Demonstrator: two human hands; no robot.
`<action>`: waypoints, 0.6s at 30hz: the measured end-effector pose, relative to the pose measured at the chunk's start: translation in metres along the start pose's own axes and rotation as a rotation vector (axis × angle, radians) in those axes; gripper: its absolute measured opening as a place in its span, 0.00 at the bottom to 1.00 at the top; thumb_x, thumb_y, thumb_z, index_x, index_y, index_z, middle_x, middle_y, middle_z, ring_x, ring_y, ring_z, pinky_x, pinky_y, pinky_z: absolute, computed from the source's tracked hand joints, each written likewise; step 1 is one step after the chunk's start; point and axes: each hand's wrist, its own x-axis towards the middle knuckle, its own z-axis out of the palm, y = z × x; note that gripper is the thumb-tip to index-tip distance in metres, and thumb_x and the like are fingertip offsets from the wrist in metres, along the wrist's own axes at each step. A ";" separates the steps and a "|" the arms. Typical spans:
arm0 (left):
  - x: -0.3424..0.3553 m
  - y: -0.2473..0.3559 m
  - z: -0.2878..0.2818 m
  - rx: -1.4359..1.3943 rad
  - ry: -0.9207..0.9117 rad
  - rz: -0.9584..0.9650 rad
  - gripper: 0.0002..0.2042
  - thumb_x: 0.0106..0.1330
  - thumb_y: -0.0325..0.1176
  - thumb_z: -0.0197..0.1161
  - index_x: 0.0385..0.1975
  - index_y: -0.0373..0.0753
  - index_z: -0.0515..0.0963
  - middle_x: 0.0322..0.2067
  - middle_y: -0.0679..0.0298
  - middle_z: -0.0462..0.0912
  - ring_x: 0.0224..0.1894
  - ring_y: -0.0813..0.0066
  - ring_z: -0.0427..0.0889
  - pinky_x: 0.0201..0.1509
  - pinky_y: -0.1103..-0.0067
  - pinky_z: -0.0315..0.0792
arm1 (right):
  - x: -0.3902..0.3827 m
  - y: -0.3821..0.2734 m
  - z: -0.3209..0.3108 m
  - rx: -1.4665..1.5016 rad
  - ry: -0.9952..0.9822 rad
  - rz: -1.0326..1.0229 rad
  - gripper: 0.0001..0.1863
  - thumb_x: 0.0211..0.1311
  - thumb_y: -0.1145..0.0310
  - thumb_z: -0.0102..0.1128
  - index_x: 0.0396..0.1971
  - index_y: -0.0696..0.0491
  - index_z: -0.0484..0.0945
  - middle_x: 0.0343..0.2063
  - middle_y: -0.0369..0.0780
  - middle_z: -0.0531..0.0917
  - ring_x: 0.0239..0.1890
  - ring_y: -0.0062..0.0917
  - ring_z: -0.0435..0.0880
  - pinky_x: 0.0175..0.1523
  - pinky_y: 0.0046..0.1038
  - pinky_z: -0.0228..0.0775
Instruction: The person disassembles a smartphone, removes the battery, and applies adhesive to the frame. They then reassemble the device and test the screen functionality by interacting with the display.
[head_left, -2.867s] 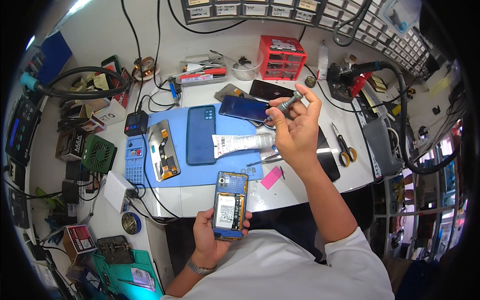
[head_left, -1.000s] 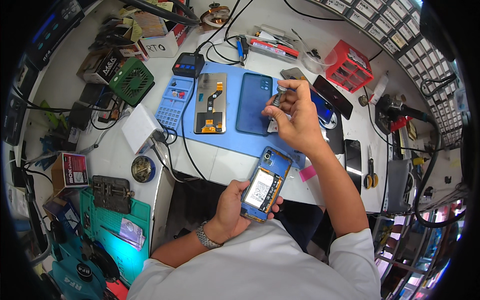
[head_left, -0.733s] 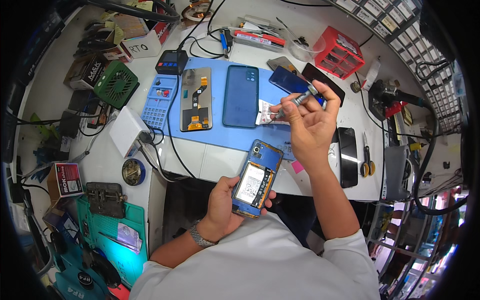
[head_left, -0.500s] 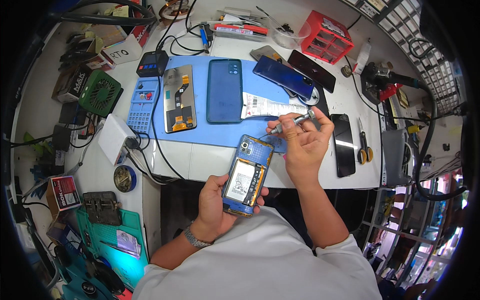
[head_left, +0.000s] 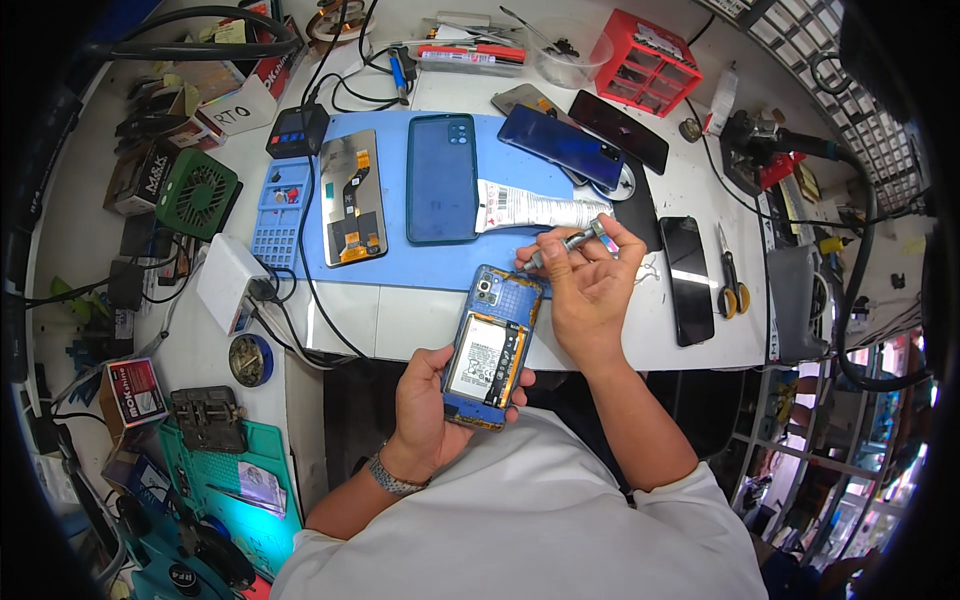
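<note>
My left hand (head_left: 432,400) is closed round the lower part of a blue phone (head_left: 492,345) with its back off, its battery (head_left: 482,358) and inner frame showing. A watch with a metal band is on that wrist. In my right hand (head_left: 590,290), thumb and fingers grip a silver screwdriver (head_left: 577,241). Its tip points down-left at the phone's top edge near the camera lenses; whether it touches there I cannot tell. Just beyond lies a white tube (head_left: 540,208), partly on the blue mat (head_left: 390,130). A dark blue phone case (head_left: 442,180) rests on the mat.
Left on the mat lie a detached phone screen (head_left: 353,200) and a blue parts tray (head_left: 280,215). Several phones, among them a blue one (head_left: 560,147) and a black one (head_left: 687,280), lie to the right near scissors (head_left: 734,285). Behind stands a red drawer box (head_left: 648,65).
My right hand and the screwdriver have shifted slightly left and down, the fingers rearranged on the handle. The left hand still holds the phone, and the view has shifted a little.
</note>
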 end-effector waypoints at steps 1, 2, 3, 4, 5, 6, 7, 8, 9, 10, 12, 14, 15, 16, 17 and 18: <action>0.000 0.000 -0.001 0.000 -0.003 -0.001 0.35 0.79 0.51 0.34 0.71 0.29 0.70 0.52 0.37 0.86 0.44 0.52 0.90 0.47 0.62 0.86 | 0.000 0.002 -0.001 -0.012 -0.001 -0.015 0.30 0.78 0.80 0.61 0.65 0.54 0.50 0.47 0.50 0.81 0.45 0.32 0.90 0.53 0.35 0.88; 0.000 0.000 -0.001 0.000 -0.006 -0.001 0.35 0.79 0.52 0.34 0.71 0.29 0.70 0.52 0.37 0.86 0.44 0.52 0.90 0.47 0.62 0.86 | 0.000 0.006 -0.003 -0.023 -0.001 -0.031 0.29 0.78 0.80 0.61 0.66 0.53 0.50 0.46 0.50 0.81 0.45 0.33 0.90 0.53 0.37 0.88; 0.001 -0.001 -0.002 -0.001 -0.006 -0.002 0.35 0.79 0.52 0.34 0.71 0.29 0.70 0.52 0.37 0.86 0.44 0.52 0.90 0.47 0.62 0.86 | 0.000 0.007 -0.004 -0.036 -0.003 -0.046 0.29 0.78 0.79 0.60 0.66 0.52 0.51 0.46 0.50 0.82 0.45 0.34 0.90 0.52 0.39 0.89; 0.001 -0.001 -0.002 -0.002 -0.007 -0.002 0.35 0.79 0.52 0.34 0.71 0.29 0.70 0.52 0.37 0.86 0.44 0.52 0.90 0.47 0.62 0.86 | -0.001 0.007 -0.004 -0.033 0.000 -0.046 0.29 0.78 0.79 0.60 0.66 0.52 0.51 0.46 0.50 0.82 0.45 0.34 0.90 0.52 0.39 0.89; 0.001 -0.001 -0.002 -0.003 -0.007 -0.002 0.35 0.79 0.52 0.34 0.71 0.29 0.70 0.52 0.37 0.86 0.44 0.52 0.90 0.48 0.62 0.86 | -0.001 0.006 -0.004 -0.031 0.004 -0.045 0.29 0.78 0.79 0.60 0.66 0.52 0.51 0.46 0.50 0.82 0.45 0.34 0.90 0.52 0.39 0.89; 0.001 -0.001 -0.002 0.001 -0.004 -0.003 0.35 0.79 0.52 0.34 0.71 0.29 0.70 0.52 0.37 0.86 0.44 0.52 0.90 0.48 0.62 0.86 | -0.001 0.005 -0.004 -0.028 0.007 -0.045 0.29 0.78 0.79 0.60 0.66 0.52 0.51 0.46 0.50 0.82 0.45 0.34 0.90 0.52 0.39 0.88; 0.001 0.000 -0.002 0.004 0.000 -0.003 0.35 0.79 0.52 0.34 0.71 0.29 0.70 0.52 0.37 0.86 0.44 0.52 0.90 0.47 0.62 0.86 | -0.001 0.004 -0.003 -0.021 0.008 -0.033 0.30 0.78 0.80 0.60 0.66 0.53 0.50 0.47 0.50 0.81 0.45 0.32 0.90 0.53 0.37 0.88; 0.000 0.000 -0.002 0.008 0.004 -0.003 0.35 0.79 0.51 0.34 0.71 0.29 0.70 0.52 0.37 0.86 0.44 0.52 0.90 0.47 0.62 0.86 | -0.001 0.002 -0.003 -0.015 0.009 -0.020 0.30 0.78 0.80 0.61 0.65 0.54 0.50 0.47 0.50 0.80 0.45 0.31 0.89 0.53 0.35 0.87; 0.000 0.000 -0.002 0.001 0.003 -0.004 0.35 0.79 0.52 0.34 0.71 0.29 0.70 0.52 0.37 0.86 0.44 0.52 0.90 0.47 0.62 0.86 | -0.001 0.000 -0.002 -0.007 0.011 -0.008 0.30 0.77 0.80 0.61 0.65 0.54 0.49 0.47 0.50 0.79 0.46 0.30 0.89 0.53 0.32 0.87; 0.001 0.000 -0.002 -0.005 0.002 -0.006 0.35 0.79 0.52 0.34 0.71 0.29 0.70 0.52 0.37 0.86 0.44 0.52 0.90 0.47 0.62 0.86 | -0.001 0.000 -0.002 -0.009 0.008 -0.008 0.30 0.77 0.80 0.61 0.65 0.54 0.49 0.47 0.50 0.79 0.46 0.30 0.89 0.53 0.32 0.87; 0.001 0.000 -0.002 -0.011 0.000 -0.006 0.35 0.79 0.52 0.34 0.71 0.29 0.70 0.52 0.37 0.86 0.44 0.52 0.90 0.47 0.62 0.86 | -0.001 0.000 -0.002 -0.013 0.003 -0.009 0.30 0.77 0.80 0.61 0.65 0.54 0.49 0.47 0.50 0.79 0.46 0.30 0.89 0.53 0.32 0.87; 0.001 0.000 -0.002 -0.011 -0.002 -0.003 0.35 0.79 0.52 0.34 0.71 0.28 0.70 0.52 0.36 0.86 0.44 0.51 0.90 0.47 0.62 0.86 | -0.001 0.001 -0.003 -0.020 0.000 -0.018 0.30 0.78 0.80 0.60 0.65 0.54 0.49 0.48 0.50 0.79 0.46 0.30 0.89 0.53 0.32 0.87; 0.001 -0.001 -0.002 -0.012 -0.003 -0.003 0.35 0.79 0.52 0.34 0.71 0.28 0.70 0.52 0.36 0.86 0.44 0.51 0.90 0.47 0.62 0.86 | -0.001 0.001 -0.003 -0.023 -0.001 -0.022 0.30 0.78 0.80 0.60 0.65 0.54 0.49 0.48 0.50 0.79 0.46 0.30 0.89 0.53 0.32 0.87; 0.001 -0.001 -0.003 -0.013 -0.005 -0.003 0.35 0.80 0.52 0.34 0.71 0.28 0.70 0.52 0.36 0.86 0.44 0.51 0.90 0.47 0.62 0.87 | -0.001 0.001 -0.002 -0.033 0.002 -0.029 0.30 0.78 0.80 0.60 0.65 0.54 0.49 0.48 0.50 0.79 0.46 0.30 0.89 0.53 0.31 0.87; 0.001 -0.001 -0.003 -0.014 -0.006 -0.003 0.35 0.80 0.52 0.34 0.71 0.28 0.70 0.52 0.36 0.86 0.44 0.51 0.90 0.47 0.62 0.87 | -0.001 0.000 -0.002 -0.042 0.005 -0.035 0.29 0.78 0.80 0.60 0.64 0.54 0.49 0.48 0.49 0.79 0.46 0.30 0.89 0.53 0.31 0.87; 0.001 -0.001 -0.003 -0.014 -0.006 -0.003 0.35 0.80 0.52 0.34 0.71 0.28 0.70 0.51 0.36 0.86 0.44 0.51 0.90 0.47 0.62 0.87 | -0.001 -0.001 -0.002 -0.052 0.009 -0.042 0.29 0.78 0.80 0.60 0.64 0.54 0.50 0.48 0.49 0.79 0.46 0.30 0.89 0.53 0.31 0.87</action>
